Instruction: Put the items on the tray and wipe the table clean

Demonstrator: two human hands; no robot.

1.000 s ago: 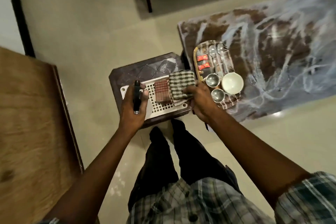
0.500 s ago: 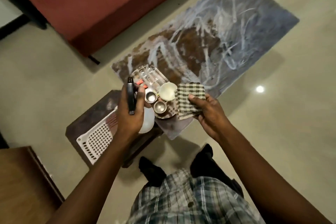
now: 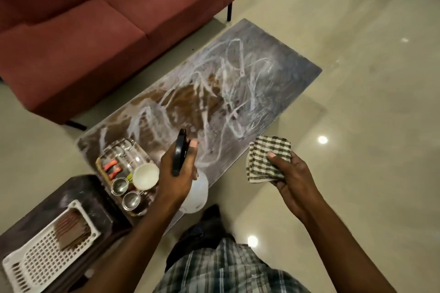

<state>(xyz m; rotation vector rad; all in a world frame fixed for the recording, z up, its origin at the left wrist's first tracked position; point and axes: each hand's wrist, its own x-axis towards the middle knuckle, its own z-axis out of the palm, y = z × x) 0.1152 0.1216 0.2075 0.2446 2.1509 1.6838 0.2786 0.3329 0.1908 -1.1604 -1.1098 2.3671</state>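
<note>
Tray (image 3: 101,169) (already loaded) sits at counter's (image 3: 273,83) near-left end; left hand (image 3: 177,173) grips spray bottle (image 3: 194,194), right hand (image 3: 289,173) pinches folded checked cloth (image 3: 269,158), apparently ready for wiping

We see a long low bench (image 3: 250,93) with a marbled grey and brown top, and a tray (image 3: 101,169) sits at its near left corner, holding two small steel cups (image 3: 120,187), a pale bowl (image 3: 145,173), clear glasses (image 3: 123,152) and red-handled items (image 3: 112,167). Just beside that corner stands a darker, lower bench (image 3: 95,204). On it lies a white perforated basket (image 3: 38,261) with a folded brown cloth (image 3: 71,228) inside.
</note>
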